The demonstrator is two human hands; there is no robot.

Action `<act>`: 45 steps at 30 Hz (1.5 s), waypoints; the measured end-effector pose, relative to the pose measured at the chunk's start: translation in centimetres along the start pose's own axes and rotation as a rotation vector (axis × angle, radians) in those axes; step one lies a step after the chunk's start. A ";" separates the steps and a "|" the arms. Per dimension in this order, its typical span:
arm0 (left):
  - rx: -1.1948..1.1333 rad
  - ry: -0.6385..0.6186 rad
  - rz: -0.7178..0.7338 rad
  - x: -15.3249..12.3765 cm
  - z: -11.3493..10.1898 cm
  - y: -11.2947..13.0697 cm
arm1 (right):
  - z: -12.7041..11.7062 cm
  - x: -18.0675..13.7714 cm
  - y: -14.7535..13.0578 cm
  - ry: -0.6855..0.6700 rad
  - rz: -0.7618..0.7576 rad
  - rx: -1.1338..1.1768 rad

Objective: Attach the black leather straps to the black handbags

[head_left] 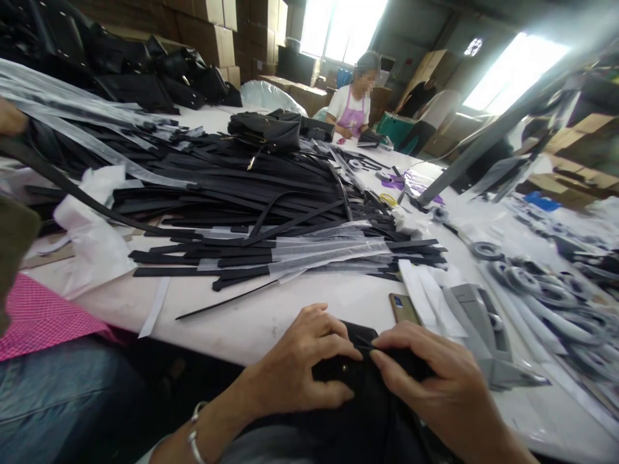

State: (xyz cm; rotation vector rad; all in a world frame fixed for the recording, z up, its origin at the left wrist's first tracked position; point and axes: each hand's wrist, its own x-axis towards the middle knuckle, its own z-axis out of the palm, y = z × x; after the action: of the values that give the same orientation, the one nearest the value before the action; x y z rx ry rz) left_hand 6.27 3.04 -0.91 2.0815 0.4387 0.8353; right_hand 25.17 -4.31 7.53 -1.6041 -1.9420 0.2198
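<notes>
A black bag (382, 406) with a small gold-coloured stud rests at the table's near edge, over my lap. My left hand (309, 361), with a silver bangle at its wrist, curls round the bag's left side, thumb near the stud. Thumb and forefinger of my right hand (435, 380) pinch the bag's upper edge, close to my left fingertips; whether a thin strip or the edge itself lies in that pinch is too dark to tell. Beyond my right hand lie a phone (405, 308) and a grey tape dispenser (483, 328).
Black straps (251, 174), some in clear plastic sleeves, heap across the white table (232, 322). Finished black bags (265, 132) lie on top. Grey rolls (527, 280) cover the right side. A co-worker's hand (12, 119) holds a strap at left; another person (355, 106) works opposite.
</notes>
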 end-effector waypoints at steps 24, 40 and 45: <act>-0.022 0.037 -0.056 2.7 1.4 -0.8 | -1.9 3.4 1.9 -0.640 -0.294 -0.380; 0.121 -0.008 -0.058 3.0 2.5 -1.3 | 0.0 -0.6 3.6 -0.417 -0.484 -0.488; 0.255 -0.043 0.047 4.0 2.8 -2.1 | 1.9 -1.9 5.9 -0.175 -0.330 -0.386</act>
State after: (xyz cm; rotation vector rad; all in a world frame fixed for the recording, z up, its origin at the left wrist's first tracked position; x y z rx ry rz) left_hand 11.08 4.95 -2.19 2.3477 0.4955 0.7940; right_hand 29.26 -4.14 2.45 -1.4973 -2.4656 -0.1641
